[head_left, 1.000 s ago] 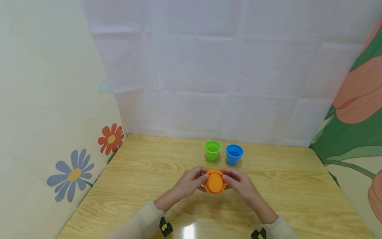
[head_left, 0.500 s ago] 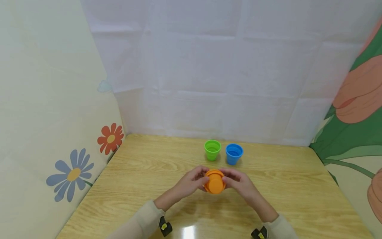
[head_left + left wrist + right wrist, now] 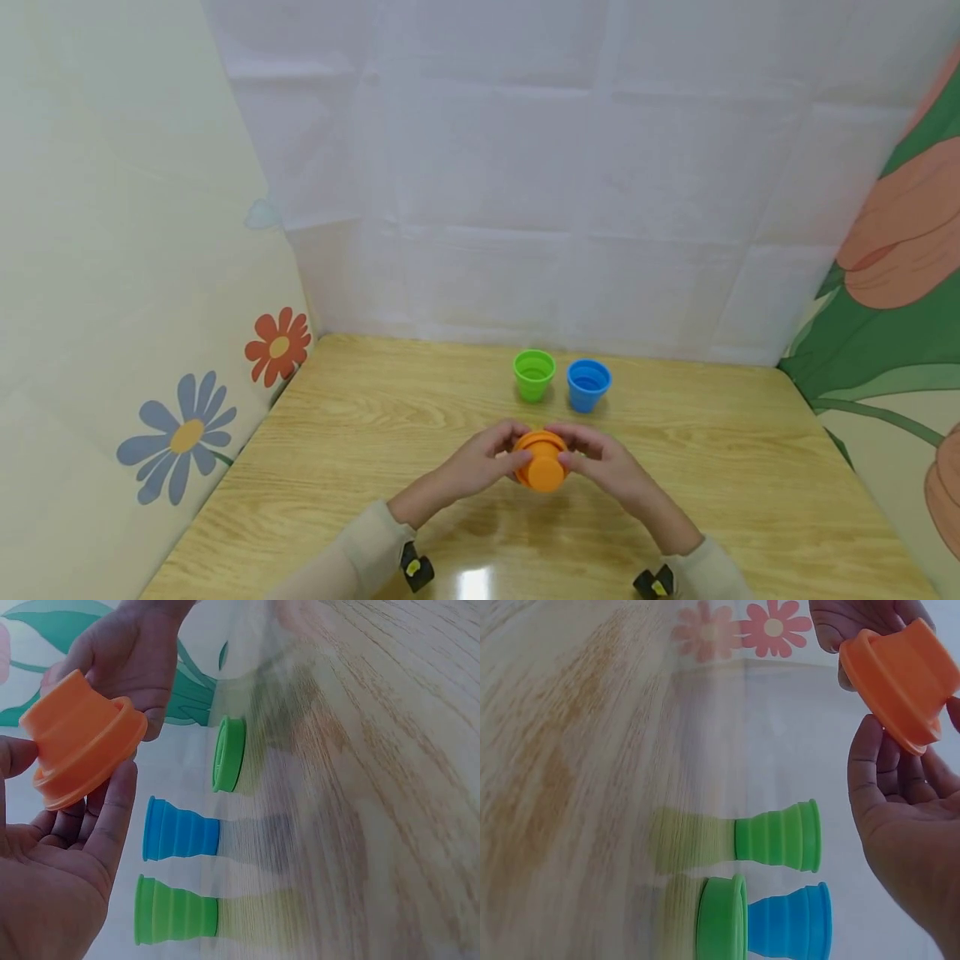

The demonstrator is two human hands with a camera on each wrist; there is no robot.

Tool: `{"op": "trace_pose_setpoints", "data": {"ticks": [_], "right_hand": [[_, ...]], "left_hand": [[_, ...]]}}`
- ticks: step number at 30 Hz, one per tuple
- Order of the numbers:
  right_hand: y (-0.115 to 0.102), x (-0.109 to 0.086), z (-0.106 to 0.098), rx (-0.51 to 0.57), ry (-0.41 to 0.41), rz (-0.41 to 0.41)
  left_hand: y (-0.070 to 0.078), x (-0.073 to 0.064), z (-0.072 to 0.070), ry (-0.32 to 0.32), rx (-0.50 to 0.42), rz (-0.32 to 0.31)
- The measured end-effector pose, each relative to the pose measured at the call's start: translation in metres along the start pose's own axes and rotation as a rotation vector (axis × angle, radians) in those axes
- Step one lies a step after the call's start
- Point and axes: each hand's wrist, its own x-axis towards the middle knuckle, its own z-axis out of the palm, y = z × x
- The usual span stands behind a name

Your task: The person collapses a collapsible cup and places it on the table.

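Observation:
An orange collapsible cup, partly extended, is held off the table with its base towards the head camera. On its left side my left hand pinches it, thumb near the base and fingers at the rim. My right hand grips the opposite side in the same way. Beyond the hands stand a green collapsible cup and a blue collapsible cup, both extended and upright. A flattened green cup lies on the table; my right hand mostly hides it in the head view.
The wooden table meets a white cloth backdrop just behind the standing cups. Flower-printed panels flank both sides, with a red flower at the left. Black wrist cameras sit at both cuffs.
The orange cup's base has pushed out towards the head camera, so more of its stepped wall shows. Both thumbs have moved inward along it. The standing cups have stayed put.

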Motion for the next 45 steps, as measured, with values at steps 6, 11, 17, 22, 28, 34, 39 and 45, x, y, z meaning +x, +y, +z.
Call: {"op": "trace_pose_setpoints", "data": {"ticks": [6, 11, 17, 22, 28, 34, 39, 45], "right_hand": [[-0.002, 0.000, 0.000, -0.044, -0.023, -0.033], [-0.003, 0.000, 0.002, -0.105, -0.031, -0.048], [-0.003, -0.001, 0.006, -0.157, -0.015, -0.093], [-0.010, -0.003, 0.010, -0.193, 0.011, -0.156], [-0.032, -0.008, 0.019, -0.282, 0.047, -0.229], [-0.038, -0.008, 0.024, -0.374, 0.097, -0.241], [-0.039, -0.008, 0.027, -0.471, 0.118, -0.244], [-0.015, -0.001, 0.021, -0.516, 0.151, -0.215]], "left_hand": [[-0.001, -0.001, -0.001, -0.034, 0.060, 0.011], [-0.003, -0.002, -0.002, -0.028, 0.166, 0.053], [-0.004, -0.001, 0.001, 0.014, 0.242, 0.079], [-0.003, 0.001, 0.003, 0.042, 0.264, 0.087], [-0.002, 0.002, 0.005, 0.076, 0.328, 0.115], [-0.001, 0.003, 0.005, 0.086, 0.377, 0.121], [0.001, 0.001, 0.006, 0.110, 0.454, 0.085], [0.000, 0.002, 0.005, 0.105, 0.467, 0.052]]}}
